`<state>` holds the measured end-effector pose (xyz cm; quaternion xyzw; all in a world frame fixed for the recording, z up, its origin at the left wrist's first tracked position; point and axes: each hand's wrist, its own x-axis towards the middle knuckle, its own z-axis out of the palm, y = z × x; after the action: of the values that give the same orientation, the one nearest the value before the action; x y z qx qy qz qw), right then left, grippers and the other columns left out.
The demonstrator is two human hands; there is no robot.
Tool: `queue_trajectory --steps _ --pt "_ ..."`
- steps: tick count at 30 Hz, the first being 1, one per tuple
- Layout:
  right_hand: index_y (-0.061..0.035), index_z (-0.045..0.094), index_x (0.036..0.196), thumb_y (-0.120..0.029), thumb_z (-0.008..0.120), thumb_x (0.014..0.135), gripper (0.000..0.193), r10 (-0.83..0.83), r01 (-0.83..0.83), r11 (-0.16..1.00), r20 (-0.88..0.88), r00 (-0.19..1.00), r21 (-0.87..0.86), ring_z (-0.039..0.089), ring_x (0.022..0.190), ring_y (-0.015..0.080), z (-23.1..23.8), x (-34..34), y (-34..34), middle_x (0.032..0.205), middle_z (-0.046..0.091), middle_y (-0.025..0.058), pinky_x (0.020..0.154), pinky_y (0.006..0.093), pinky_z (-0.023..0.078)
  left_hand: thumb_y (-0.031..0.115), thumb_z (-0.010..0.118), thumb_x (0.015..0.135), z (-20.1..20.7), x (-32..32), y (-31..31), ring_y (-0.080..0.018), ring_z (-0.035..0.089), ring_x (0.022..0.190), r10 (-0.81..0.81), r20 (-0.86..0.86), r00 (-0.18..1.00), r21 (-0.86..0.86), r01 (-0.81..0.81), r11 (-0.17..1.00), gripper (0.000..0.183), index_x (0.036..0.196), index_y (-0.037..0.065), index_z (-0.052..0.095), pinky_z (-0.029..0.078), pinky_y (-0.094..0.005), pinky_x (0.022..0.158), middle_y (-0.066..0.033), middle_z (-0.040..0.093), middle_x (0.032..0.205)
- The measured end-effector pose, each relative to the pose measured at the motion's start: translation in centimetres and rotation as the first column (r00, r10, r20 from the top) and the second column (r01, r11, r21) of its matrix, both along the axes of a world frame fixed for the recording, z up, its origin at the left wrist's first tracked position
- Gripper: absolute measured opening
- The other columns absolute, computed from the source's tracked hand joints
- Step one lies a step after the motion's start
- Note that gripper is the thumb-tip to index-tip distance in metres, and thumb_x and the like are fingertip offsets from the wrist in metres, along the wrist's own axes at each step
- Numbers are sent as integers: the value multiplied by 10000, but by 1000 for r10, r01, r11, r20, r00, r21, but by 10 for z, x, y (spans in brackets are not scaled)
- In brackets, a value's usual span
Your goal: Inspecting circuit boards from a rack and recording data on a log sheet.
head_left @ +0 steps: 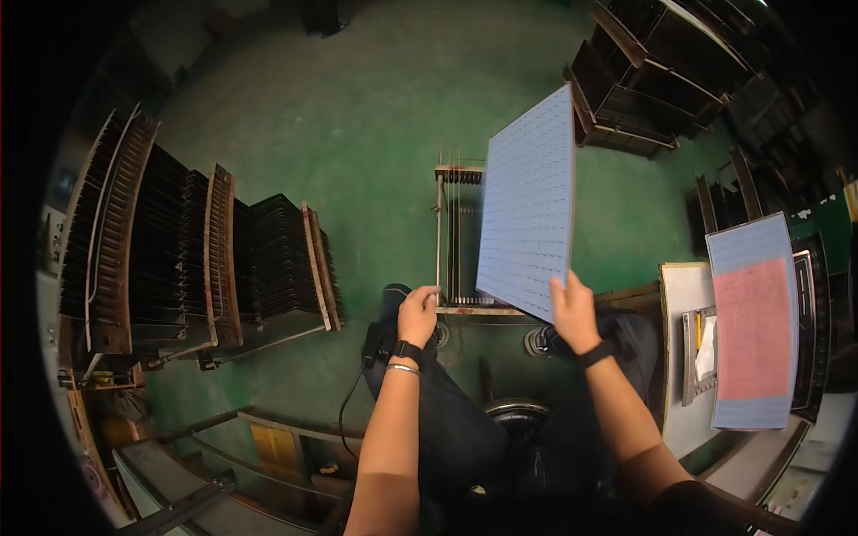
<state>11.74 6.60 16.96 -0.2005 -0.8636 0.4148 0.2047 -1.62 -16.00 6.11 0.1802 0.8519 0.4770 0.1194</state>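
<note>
My right hand (pixel 575 313) is holding the panel (pixel 527 196), its thumb and fingers clamping the near right corner. The panel is standing tilted over the right part of the rack (pixel 441 237), its broad, pale blue face turning toward the left and its far end rising well beyond the rack. Its lower edge is hiding part of the frame, so I am not able to tell whether it is resting in a slot or hanging just above. My left hand (pixel 416 314) is hovering at, or lightly touching, the near left corner of the rack; its fingers are curling close together, but whether they are pinching the rail I cannot tell. In my judgement, the step in hand is guiding this one panel at the rack, the right hand bearing it and the left serving as a steady at the frame. The next move is calling, I judge, for squaring the panel to the slots, ideally with the left hand supporting its free edge, since a single-corner hold is leaving the sheet liable to swing or scrape. To my right, a second panel (pixel 749 241) is lying with a pink sheet (pixel 752 330) over it; to my left, loaded racks (pixel 221 259) are standing well apart from the work.
</note>
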Motion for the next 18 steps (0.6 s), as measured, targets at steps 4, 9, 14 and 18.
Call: queue_trajectory --steps 4,9,14,18 --pt "39 480 1160 -93 457 881 310 -8 5 1000 100 995 24 579 804 448 -27 -24 -18 864 594 295 695 464 476 81 520 844 -8 -5 20 -311 593 808 -34 -73 997 -110 26 994 181 986 68 632 471 -364 720 -146 615 883" --pt "-11 362 1316 -82 457 881 451 -35 52 996 239 970 -66 595 789 436 -23 -31 -19 867 598 292 681 459 479 85 520 829 -21 -15 38 -343 583 880 -16 -9 1000 -153 15 988 164 946 75 635 470 -397 756 -149 614 938" --pt "-98 163 1425 -49 455 876 624 9 -10 1000 150 989 5 602 725 429 -26 -55 -14 916 590 300 629 463 454 71 535 810 -38 -20 51 -334 579 885 16 -88 996 -128 -27 991 162 932 82 641 468 -389 781 -139 608 936" --pt "-99 113 1429 -59 464 866 665 2 0 1000 333 943 -6 550 542 429 -54 -89 -17 576 547 236 514 491 415 28 578 763 -42 -14 69 -340 528 995 -5 -177 984 -185 -28 982 233 986 71 626 448 -398 854 -140 557 1083"
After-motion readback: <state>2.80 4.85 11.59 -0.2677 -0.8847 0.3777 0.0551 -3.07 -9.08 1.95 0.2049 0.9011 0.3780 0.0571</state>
